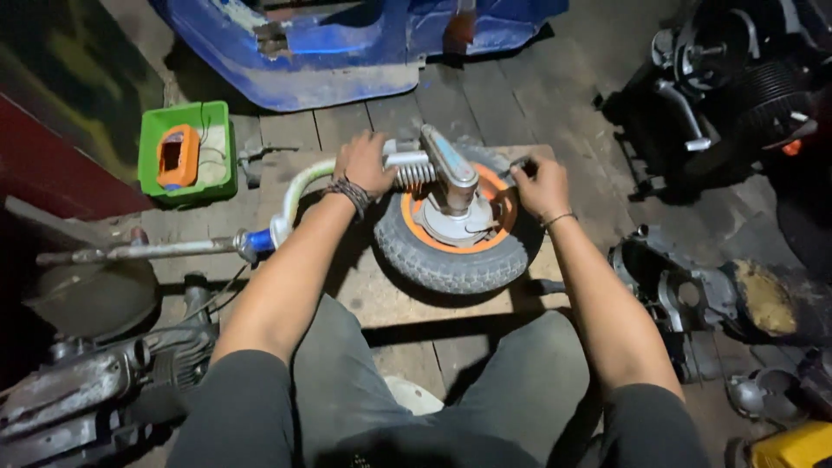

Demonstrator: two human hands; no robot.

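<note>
On a square wooden board (381,299) laid over the plank floor, just ahead of the person's knees, lies a small scooter wheel (452,227) still joined to its front fork (303,186). The wheel rests flat on its side, axle pointing up toward the camera. The fork's long axis runs left from the hub: it passes under the left hand, curves down through a pale, cream-coloured bend, then meets a blue collar (257,243) and a long grey steel tube (139,251) that stretches away to the left edge of the board and beyond.

The tyre is black with chunky tread, the rim painted orange, and a grey metal hub plate sits at the centre. A silver swing arm (448,165) lies across the hub, beside a coiled spring (414,173).

The left hand (364,163), with a dark braided band at the wrist, is closed over the fork just where the spring begins, fingers wrapped around it. The right hand (542,186) rests on the far right edge of the tyre, fingers curled and pinched on something small and dark; what it is cannot be made out.

A green plastic tray (186,113) holding an orange device stands to the left, a blue scooter body panel (347,52) lies beyond the board, and engine parts (693,295) sit to the right.
</note>
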